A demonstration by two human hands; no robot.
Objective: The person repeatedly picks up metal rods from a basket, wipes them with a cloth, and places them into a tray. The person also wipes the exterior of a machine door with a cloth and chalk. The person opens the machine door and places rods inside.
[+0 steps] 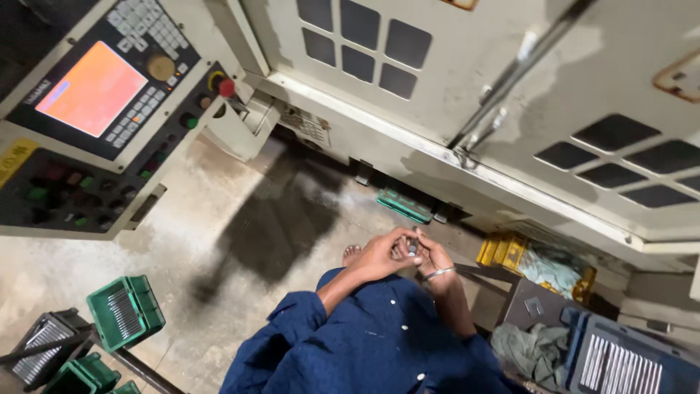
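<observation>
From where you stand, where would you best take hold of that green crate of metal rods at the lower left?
Probably by the two opposite rims of the green crate, reaching down from above with a hand on each side. It sits open-topped and tilted, with the metal rods lying loose inside, so gripping the walls and keeping it level should stop them sliding out.

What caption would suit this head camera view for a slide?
Both hands, left hand and right hand, hold a small metal part beside a machine control panel.

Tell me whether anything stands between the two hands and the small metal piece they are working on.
Nothing visible does. The left hand and right hand already close around the small metal piece, touching it directly in front of the body.
</observation>
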